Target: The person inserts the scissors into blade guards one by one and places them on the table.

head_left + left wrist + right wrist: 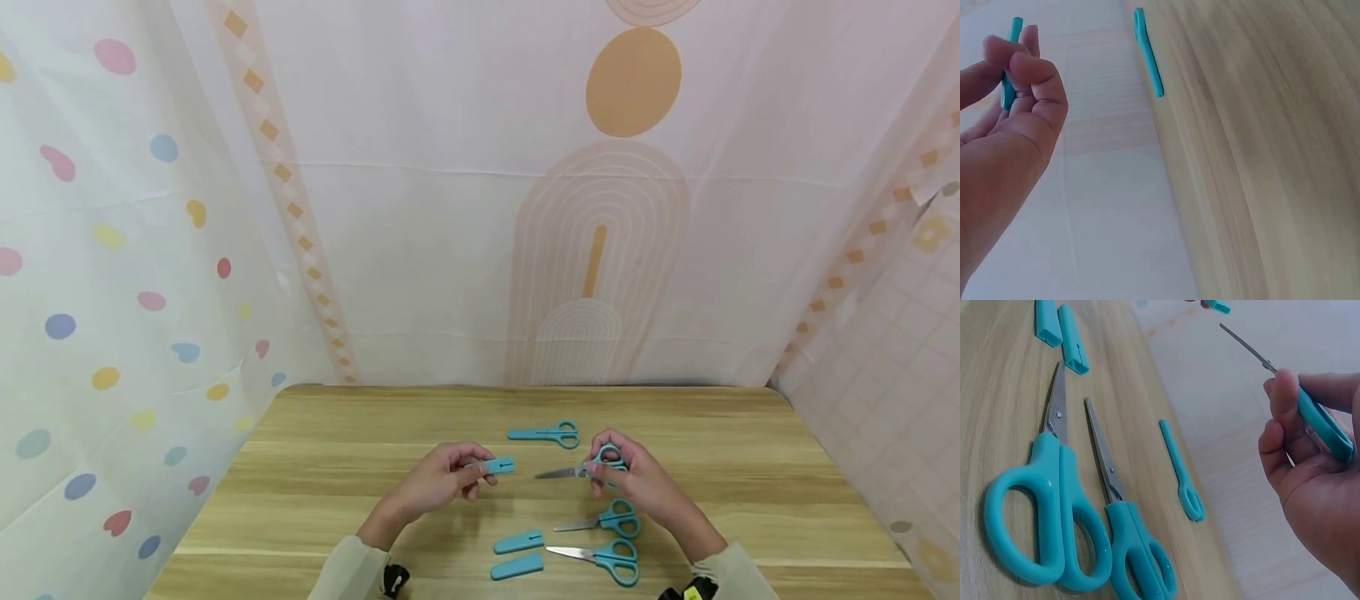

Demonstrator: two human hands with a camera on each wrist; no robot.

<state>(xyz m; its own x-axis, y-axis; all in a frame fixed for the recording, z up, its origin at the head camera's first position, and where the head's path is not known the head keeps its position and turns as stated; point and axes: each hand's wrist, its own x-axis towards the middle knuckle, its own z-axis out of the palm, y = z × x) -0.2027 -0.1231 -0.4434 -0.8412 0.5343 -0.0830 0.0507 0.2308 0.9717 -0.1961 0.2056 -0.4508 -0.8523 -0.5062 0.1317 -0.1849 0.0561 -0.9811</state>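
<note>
The blue cover is pinched between thumb and fingers of the left hand, its end just apart from the tip of the scissors. The right hand grips those scissors by the handles, blades aimed at the cover. Fingers hide part of both things; the right wrist view cuts the cover off at its top edge. The blades look closed, though they are small there. Both hands are raised above the counter, facing each other.

L hand up, R hand up, fingers pinching
</note>
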